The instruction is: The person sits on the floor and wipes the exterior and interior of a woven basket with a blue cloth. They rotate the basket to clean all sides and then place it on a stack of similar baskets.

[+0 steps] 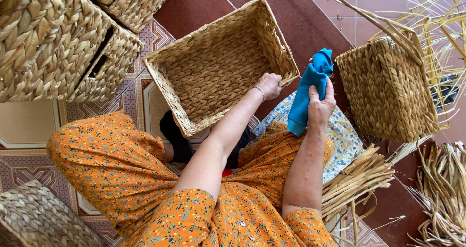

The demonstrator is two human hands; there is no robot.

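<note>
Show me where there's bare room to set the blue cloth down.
Free: inside the open woven basket held by the left hand, and the red floor between it and the unfinished basket. Crowded: stacked baskets at left, loose straw at right. The right hand holds the blue cloth.

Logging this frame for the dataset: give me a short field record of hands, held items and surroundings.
setting: tiled floor, person seated, seen from above
left hand: grips the near rim of an open rectangular woven basket, which holds nothing visible
right hand: holds a folded blue cloth upright, shut around its lower part
right side: unfinished basket with loose strands sticking up
lower right: bundles of dried weaving fibre
upper left: stacked finished baskets
clothing: orange floral garment
</note>
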